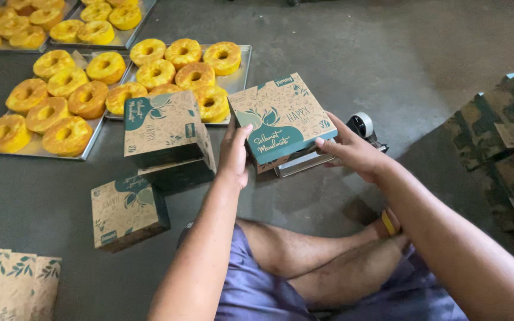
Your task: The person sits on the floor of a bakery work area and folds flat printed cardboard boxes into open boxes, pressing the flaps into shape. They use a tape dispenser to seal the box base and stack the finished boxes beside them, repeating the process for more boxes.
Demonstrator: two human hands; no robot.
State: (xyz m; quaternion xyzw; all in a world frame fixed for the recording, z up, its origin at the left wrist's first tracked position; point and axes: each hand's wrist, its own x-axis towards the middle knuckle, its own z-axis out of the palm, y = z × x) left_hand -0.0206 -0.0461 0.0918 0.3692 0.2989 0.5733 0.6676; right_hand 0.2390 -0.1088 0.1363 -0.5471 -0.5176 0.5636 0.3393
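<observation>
Over the grey concrete floor [340, 53], both hands hold one box.
Head view: I see my left hand [234, 156] and right hand [355, 151] with fingers closed on the sides of a square brown-and-teal cardboard box [282, 119], raised above my crossed legs. Beside it, three stacked matching boxes [165, 128]; behind, metal trays of yellow ring cakes [185, 62]; a tape dispenser [364, 128] by my right hand.

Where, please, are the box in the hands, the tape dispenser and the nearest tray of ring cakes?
Box [281, 122], head view: middle of its printed lid.
Tape dispenser [362, 126], head view: on its round roll.
Tray [34, 148], head view: bare metal near its front edge.
</observation>
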